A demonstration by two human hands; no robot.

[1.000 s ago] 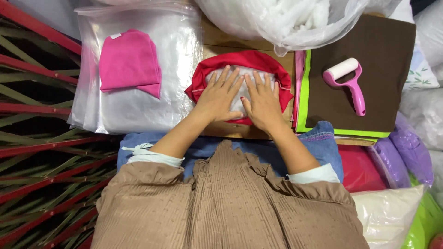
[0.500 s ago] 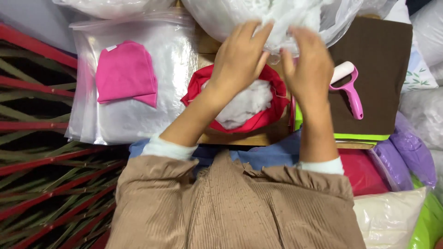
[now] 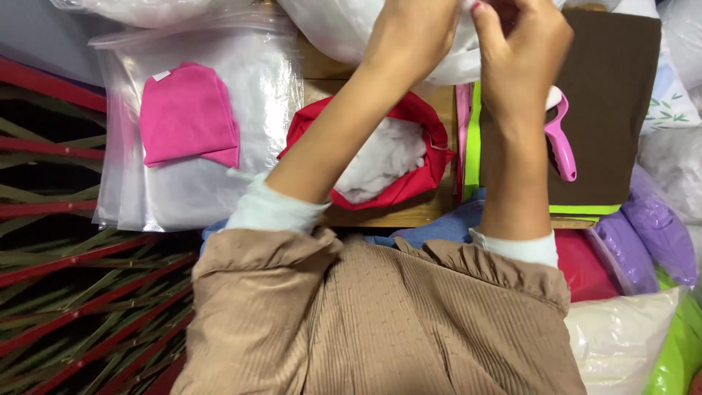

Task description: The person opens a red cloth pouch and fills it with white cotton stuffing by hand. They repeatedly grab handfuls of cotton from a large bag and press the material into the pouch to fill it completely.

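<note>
Reaching up from the red fabric cover (image 3: 409,157), both hands now work at the big clear bag of white stuffing (image 3: 344,29) at the far edge of the table (image 3: 380,213). A second ago they lay flat on the red cover, pressing down on its filling; half a second ago they were already rising toward the bag. The pressing looks finished, and more stuffing appears to be what they are after. The left hand (image 3: 413,33) is curled into the bag's plastic, its fingertips hidden, so whether it has hold of any fibre cannot be told. The right hand (image 3: 523,44) is pinched at the bag's mouth, fingers drawn together on the film or on a tuft. The red cover sits below and between the forearms, open-mouthed, white stuffing (image 3: 380,157) showing inside, touched by neither hand. To its left lies a stack of clear zip bags (image 3: 270,95) with a pink fabric piece (image 3: 186,113) on top; to its right, a pink lint roller (image 3: 559,135) on a brown felt sheet (image 3: 614,88).
</note>
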